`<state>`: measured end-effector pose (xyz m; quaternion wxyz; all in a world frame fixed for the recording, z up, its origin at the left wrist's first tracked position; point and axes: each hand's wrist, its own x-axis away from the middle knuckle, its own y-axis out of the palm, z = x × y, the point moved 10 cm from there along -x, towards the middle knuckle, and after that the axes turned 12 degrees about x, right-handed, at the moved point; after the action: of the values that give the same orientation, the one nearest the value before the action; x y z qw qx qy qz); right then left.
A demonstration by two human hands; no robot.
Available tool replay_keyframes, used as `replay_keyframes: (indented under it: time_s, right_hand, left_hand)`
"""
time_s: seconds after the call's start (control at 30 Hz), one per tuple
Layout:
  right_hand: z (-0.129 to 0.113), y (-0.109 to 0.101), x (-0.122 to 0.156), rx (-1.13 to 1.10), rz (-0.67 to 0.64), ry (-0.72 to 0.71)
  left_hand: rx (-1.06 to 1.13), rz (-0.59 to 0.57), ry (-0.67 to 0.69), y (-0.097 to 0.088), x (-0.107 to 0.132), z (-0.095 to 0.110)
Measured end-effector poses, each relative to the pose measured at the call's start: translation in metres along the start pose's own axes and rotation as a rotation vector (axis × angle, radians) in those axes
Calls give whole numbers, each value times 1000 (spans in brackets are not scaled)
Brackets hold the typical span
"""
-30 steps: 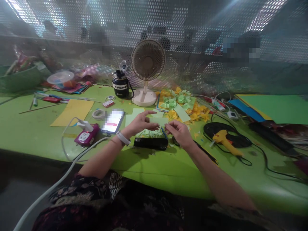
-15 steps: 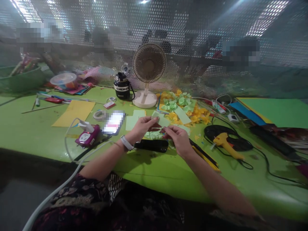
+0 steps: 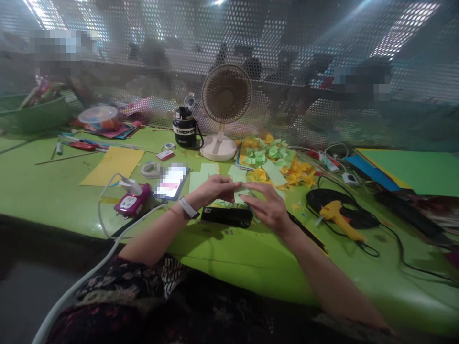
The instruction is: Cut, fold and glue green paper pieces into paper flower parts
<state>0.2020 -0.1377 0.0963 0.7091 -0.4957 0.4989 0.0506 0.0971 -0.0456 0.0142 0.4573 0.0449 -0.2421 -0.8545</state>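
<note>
My left hand (image 3: 212,188) pinches a small pale green paper slip (image 3: 241,190) at its fingertips, with a white smartwatch (image 3: 187,208) on the wrist. My right hand (image 3: 268,208) sits just right of the slip, fingers apart and nearly touching its edge. Below both hands lies a black rectangular case (image 3: 226,217). Loose pale green paper sheets (image 3: 199,179) rest beyond my left hand. Folded green paper pieces (image 3: 267,154) and yellow paper cutouts (image 3: 296,173) lie in a heap further back.
The green table (image 3: 50,191) holds a yellow glue gun (image 3: 339,215) on a coiled black cable, a pink power socket (image 3: 132,199), a phone (image 3: 172,182), a tape roll (image 3: 150,169), a fan (image 3: 225,107), a black bottle (image 3: 185,126), and coloured card sheets (image 3: 412,172). Perforated metal mesh stands behind.
My right hand has opened and moved off the slip, which it pinched together with my left hand earlier. The view has shifted slightly.
</note>
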Motion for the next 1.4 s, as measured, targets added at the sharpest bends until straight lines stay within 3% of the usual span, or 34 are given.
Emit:
replay_keyframes:
  time_s: [0.1, 0.17, 0.37, 0.6, 0.83, 1.2, 1.4]
  right_hand:
    - [-10, -3, 2, 62, 23, -66]
    - [-8, -4, 1, 49, 42, -15]
    - [25, -1, 6, -138, 134, 419]
    - [50, 28, 27, -491, 20, 822]
    - [55, 22, 28, -435, 45, 851]
    - [51, 19, 24, -344, 40, 793]
    - [51, 21, 24, -417, 41, 803]
  left_hand:
    - [-54, -12, 45, 3, -1, 1]
    - [-88, -22, 58, 4, -2, 0]
    - [-72, -99, 59, 15, 0, -3]
    - [-124, -181, 35, 23, 2, -9]
    - [-93, -285, 38, 34, 9, -2]
    - [-142, -249, 61, 32, 7, -5]
    - [-141, -234, 59, 30, 7, -5]
